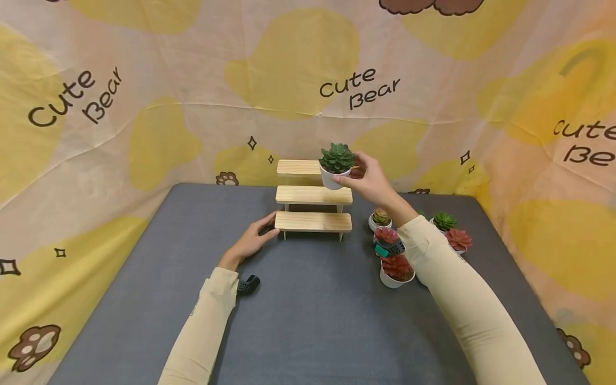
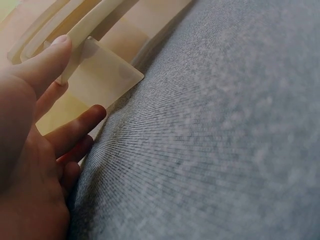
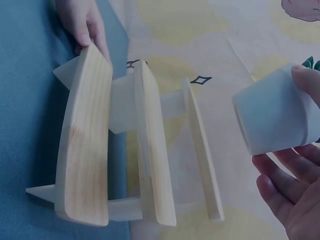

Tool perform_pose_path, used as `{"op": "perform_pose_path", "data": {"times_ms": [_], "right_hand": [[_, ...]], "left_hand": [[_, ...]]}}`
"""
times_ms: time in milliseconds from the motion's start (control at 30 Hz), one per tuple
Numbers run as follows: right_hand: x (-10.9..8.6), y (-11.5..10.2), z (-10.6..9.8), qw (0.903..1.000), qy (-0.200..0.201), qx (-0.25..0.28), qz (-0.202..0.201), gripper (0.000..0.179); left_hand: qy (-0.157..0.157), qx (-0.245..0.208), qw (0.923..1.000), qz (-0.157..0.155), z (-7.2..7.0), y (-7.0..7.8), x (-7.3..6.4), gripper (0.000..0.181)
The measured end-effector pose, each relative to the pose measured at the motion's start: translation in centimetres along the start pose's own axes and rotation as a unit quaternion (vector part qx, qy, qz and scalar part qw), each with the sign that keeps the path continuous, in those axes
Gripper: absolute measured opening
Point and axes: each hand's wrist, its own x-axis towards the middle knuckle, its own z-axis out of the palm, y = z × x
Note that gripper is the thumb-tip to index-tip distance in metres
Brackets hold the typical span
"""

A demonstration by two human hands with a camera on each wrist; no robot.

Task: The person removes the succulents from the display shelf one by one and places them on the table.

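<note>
A three-step wooden display stand [image 1: 314,221] with pale supports stands toward the back of the table. My left hand [image 1: 252,239] grips the left end of its lowest step; in the left wrist view the thumb [image 2: 52,60] presses that step's edge, other fingers behind it. My right hand [image 1: 371,181] holds a green potted succulent [image 1: 337,159] upright by its white pot, raised in front of the top step's right part. In the right wrist view the white pot [image 3: 275,112] is between thumb and fingers, apart from the steps.
Several more potted succulents are grouped at the right: a red one [image 1: 397,266] in front, a brownish one [image 1: 381,216], a green one [image 1: 444,220] and a pink one [image 1: 458,238]. My right forearm partly covers them. A patterned cloth [image 1: 289,64] hangs behind the grey table [image 1: 308,315].
</note>
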Motion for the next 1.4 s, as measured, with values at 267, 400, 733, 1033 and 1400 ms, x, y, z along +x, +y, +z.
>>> {"op": "perform_pose_path", "data": {"times_ms": [267,400,733,1033,1400], "right_hand": [[-1.9,0.4,-0.8,0.9999,0.015,-0.001,-0.004,0.055],[-2.5,0.5,-1.3,0.9997,0.021,-0.007,-0.003,0.056],[-4.0,0.9,-2.2,0.9987,0.032,-0.039,-0.003,0.055],[-5.7,1.8,-2.5,0.9979,0.025,-0.059,0.007,0.059],[-7.2,2.3,-3.1,0.9968,0.026,-0.074,0.016,0.060]], "left_hand": [[0.006,0.007,1.0000,-0.001,-0.1,-1.5,0.4,0.065],[0.004,0.006,1.0000,0.005,-0.1,-1.4,0.4,0.066],[0.007,0.011,0.9999,0.005,-0.2,-1.3,0.7,0.066],[0.004,0.005,1.0000,0.006,0.0,-0.9,0.2,0.065],[0.005,0.006,1.0000,0.006,-0.1,-1.3,0.5,0.066]]}}
